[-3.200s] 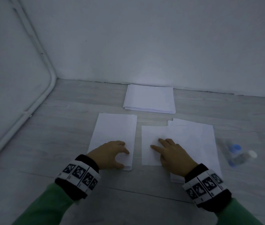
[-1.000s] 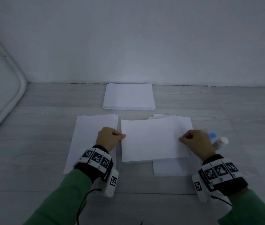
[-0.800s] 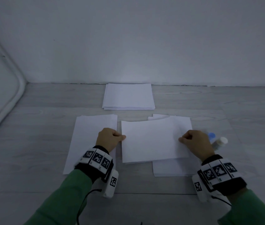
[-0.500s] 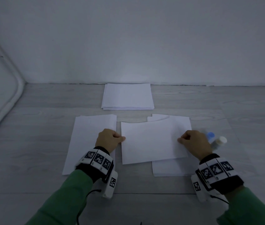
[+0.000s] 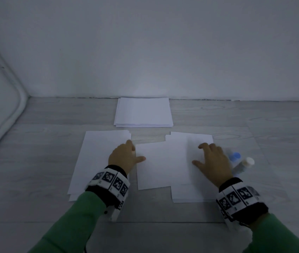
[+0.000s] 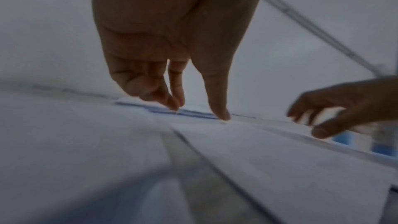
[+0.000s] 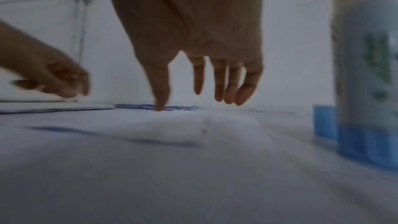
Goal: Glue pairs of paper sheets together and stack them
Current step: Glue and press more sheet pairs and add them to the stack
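A white sheet [image 5: 163,167] lies flat on the floor, its right part over the right-hand paper pile [image 5: 190,195]. My left hand [image 5: 126,156] is at the sheet's left edge, straddling it and the left pile [image 5: 97,161], thumb stretched onto the sheet. In the left wrist view its fingertips [image 6: 221,115] point down and touch paper, holding nothing. My right hand [image 5: 211,159] rests spread on the sheet's right part, and the right wrist view shows the thumb tip [image 7: 160,106] down on the paper [image 7: 172,125] with the other fingers straight. A glue bottle [image 5: 243,165] lies just right of that hand.
A neat stack of sheets [image 5: 143,112] sits farther away against the white wall. A blue cap [image 5: 235,156] lies beside the glue bottle [image 7: 366,74]. A white pipe [image 5: 13,117] runs along the left wall. Grey wood-look floor [image 5: 35,161] surrounds the piles.
Both hands pinched the sheet's side edges half a second ago. They have let go, the sheet lies flat, and the fingers are now spread on the paper.
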### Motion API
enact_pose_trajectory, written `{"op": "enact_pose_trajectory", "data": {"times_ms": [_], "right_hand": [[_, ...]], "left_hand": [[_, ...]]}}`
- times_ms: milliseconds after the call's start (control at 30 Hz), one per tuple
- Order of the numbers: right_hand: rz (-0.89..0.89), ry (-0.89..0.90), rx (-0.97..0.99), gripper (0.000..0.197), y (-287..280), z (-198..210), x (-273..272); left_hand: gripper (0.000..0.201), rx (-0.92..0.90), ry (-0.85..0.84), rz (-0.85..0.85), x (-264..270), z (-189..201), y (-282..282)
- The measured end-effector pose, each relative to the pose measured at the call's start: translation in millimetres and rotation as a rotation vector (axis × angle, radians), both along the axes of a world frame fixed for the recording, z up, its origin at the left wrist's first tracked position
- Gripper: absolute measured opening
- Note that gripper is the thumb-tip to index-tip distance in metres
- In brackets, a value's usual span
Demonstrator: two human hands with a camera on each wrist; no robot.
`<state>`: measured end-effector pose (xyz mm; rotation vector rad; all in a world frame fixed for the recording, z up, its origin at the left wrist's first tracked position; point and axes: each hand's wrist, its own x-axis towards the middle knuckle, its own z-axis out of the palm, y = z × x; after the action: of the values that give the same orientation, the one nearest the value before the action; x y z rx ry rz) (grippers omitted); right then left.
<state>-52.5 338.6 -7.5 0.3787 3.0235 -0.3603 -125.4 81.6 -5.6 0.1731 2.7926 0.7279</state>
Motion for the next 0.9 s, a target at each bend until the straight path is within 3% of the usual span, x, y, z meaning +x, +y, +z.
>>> {"op": "enact_pose_trajectory", "data": {"times_ms": [100, 167, 233, 333, 567, 767, 833, 900], "right_hand": [[0.318, -0.044, 0.041, 0.075, -13, 6, -5], [0.486, -0.158, 0.086, 0.077, -26, 6, -12], [0.55, -0.287, 0.135, 0.076, -35, 1, -18], [0.536, -0.428, 0.113, 0.075, -34, -11, -20], [0.317, -0.405, -0.077, 0.1, -25, -28, -20], [0.281, -0.45, -0.164, 0.096, -27, -18, -22], [0.195, -0.3, -0.317, 0.081, -23, -8, -21], [0.023, 0.007, -0.369, 0.057, -11, 0, -18]], "left_hand": [[0.078, -0.142, 0.06, -0.34, 0, 11, 20], [0.089, -0.254, -0.009, -0.6, -1, 12, 37], [0.096, -0.376, -0.084, -0.728, 0, 5, 49], [0.104, -0.46, -0.154, -0.768, 0, -12, 48], [0.105, -0.463, -0.158, -0.767, -1, -27, 43], [0.104, -0.468, -0.176, -0.777, -2, -24, 43], [0.104, -0.469, -0.187, -0.782, -2, -23, 44], [0.104, -0.467, -0.202, -0.787, -2, -23, 44]]}}
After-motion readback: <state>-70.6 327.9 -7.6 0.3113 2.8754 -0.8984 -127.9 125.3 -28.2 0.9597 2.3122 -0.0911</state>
